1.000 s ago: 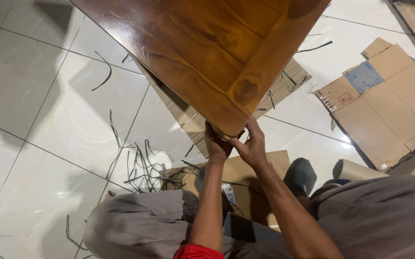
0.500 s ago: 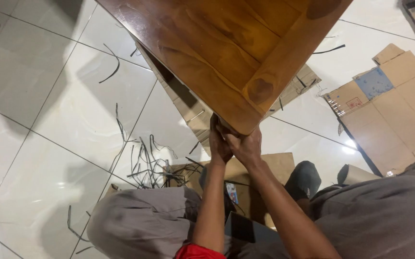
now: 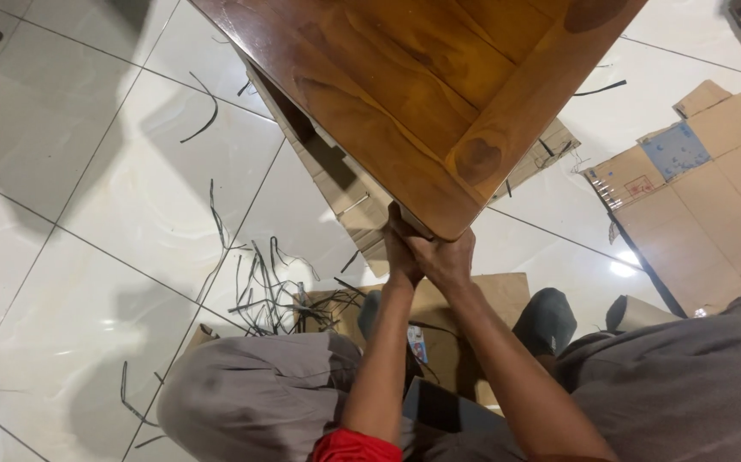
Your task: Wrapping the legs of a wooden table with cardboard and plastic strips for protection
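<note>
Just below the centre of the frame, the left hand (image 3: 400,250) and the right hand (image 3: 446,261) meet under the near corner of a varnished wooden tabletop (image 3: 422,94). Both reach up beneath that corner, fingers curled and pressed together against its underside; the corner hides the fingertips, so whether they pinch anything cannot be told. The hands touch each other, the right one lying partly over the left.

The tabletop fills the upper middle of the frame, tilted, its corner pointing down toward the person. Beneath it, to the left of the hands, a corrugated cardboard sheet (image 3: 345,192) lies against the underside. Another flat cardboard piece (image 3: 490,295) rests on the floor just below the hands, between the person's grey-trousered knees (image 3: 251,402).

To the lower left, a tangle of black plastic strips (image 3: 263,291) litters the white tiled floor (image 3: 88,214). At the right edge, flattened cardboard boxes (image 3: 696,197) lie well apart from the hands.
</note>
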